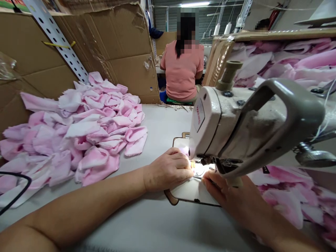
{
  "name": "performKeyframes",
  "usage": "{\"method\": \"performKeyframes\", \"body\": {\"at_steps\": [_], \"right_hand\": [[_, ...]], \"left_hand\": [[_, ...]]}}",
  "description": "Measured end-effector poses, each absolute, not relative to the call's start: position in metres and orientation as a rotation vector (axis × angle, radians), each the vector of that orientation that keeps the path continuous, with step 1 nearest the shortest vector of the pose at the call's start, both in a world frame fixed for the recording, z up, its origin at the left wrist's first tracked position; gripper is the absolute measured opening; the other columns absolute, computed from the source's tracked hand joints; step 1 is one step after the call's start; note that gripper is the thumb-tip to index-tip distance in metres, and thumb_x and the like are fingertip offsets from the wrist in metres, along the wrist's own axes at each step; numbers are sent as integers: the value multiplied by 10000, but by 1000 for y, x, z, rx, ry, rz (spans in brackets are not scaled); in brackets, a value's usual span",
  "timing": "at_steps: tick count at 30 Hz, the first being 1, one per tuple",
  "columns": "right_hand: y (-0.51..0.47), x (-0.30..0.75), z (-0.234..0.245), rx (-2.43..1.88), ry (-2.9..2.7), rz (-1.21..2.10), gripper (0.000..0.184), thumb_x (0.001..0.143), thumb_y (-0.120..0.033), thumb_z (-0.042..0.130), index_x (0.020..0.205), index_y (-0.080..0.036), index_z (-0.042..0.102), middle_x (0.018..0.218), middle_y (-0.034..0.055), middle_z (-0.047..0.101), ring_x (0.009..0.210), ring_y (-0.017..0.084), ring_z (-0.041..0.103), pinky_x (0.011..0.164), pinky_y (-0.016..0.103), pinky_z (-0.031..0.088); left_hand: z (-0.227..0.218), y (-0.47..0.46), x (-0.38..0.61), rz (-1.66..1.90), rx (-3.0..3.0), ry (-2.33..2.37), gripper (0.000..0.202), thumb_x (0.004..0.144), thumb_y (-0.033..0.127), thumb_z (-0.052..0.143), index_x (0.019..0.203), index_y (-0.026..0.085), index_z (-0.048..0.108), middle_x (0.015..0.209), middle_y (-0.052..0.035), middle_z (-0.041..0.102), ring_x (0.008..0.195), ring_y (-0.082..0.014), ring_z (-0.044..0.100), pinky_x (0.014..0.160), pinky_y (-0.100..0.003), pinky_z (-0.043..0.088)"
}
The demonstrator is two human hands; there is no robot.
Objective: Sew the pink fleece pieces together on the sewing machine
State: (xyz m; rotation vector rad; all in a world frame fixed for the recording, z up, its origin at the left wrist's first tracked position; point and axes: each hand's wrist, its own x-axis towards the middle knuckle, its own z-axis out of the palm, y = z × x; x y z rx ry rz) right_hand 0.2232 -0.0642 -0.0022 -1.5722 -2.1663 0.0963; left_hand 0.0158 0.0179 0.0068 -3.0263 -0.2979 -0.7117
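Note:
My left hand [168,171] lies on the metal plate [189,191] of a beige sewing machine [236,126], fingers curled and pressed together at the lit needle area [198,169]. What they press down is too small to name. From the right, my right hand [231,196] reaches under the machine head, its fingertips pinched by the needle. A bit of pale pink fabric [184,149] shows just beyond my left fingers.
A big heap of pink and white fabric pieces [78,140] covers the left of the grey table [147,224]. More pink fabric [291,196] lies at the right. Cardboard walls [123,45] stand behind. A person in a pink shirt [182,70] sits ahead, back turned.

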Motion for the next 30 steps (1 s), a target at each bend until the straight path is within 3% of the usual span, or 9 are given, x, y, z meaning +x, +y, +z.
{"method": "performKeyframes", "body": {"at_steps": [5, 14, 21, 24, 30], "right_hand": [[-63, 225, -6, -1573, -2155, 92, 313, 901, -325, 405, 768, -232, 673, 674, 29, 620, 595, 186, 566, 553, 301, 350], [-57, 225, -6, -1657, -2164, 98, 356, 888, -341, 410, 684, -216, 673, 621, 37, 608, 601, 194, 552, 583, 308, 357], [-56, 225, -3, -1658, -2161, 178, 355, 902, -339, 389, 669, -224, 632, 602, 16, 597, 583, 183, 536, 587, 310, 345], [-56, 224, -2, -1701, -2178, 172, 363, 896, -364, 394, 643, -220, 612, 576, 13, 570, 540, 173, 513, 541, 302, 321], [-57, 225, -4, -1637, -2191, 210, 323, 898, -327, 390, 808, -212, 678, 614, 21, 603, 541, 163, 538, 537, 277, 355]], "left_hand": [[2, 20, 15, -712, -3019, -333, 197, 922, 136, 441, 861, 215, 610, 748, 0, 584, 761, -140, 522, 872, -301, 343], [2, 22, 15, -654, -3079, -405, 146, 916, 156, 500, 916, 231, 626, 834, -3, 616, 862, -161, 542, 874, -305, 319], [-4, 25, 13, -708, -3113, -365, 100, 909, 259, 537, 901, 231, 632, 827, -11, 622, 876, -173, 546, 883, -317, 336], [-3, 25, 12, -761, -3130, -353, 131, 919, 190, 484, 907, 216, 611, 856, -11, 630, 876, -153, 549, 884, -307, 353], [2, 24, 10, -740, -3108, -321, 252, 926, 141, 377, 814, 167, 601, 955, -57, 609, 853, -156, 534, 783, -286, 438]]}}
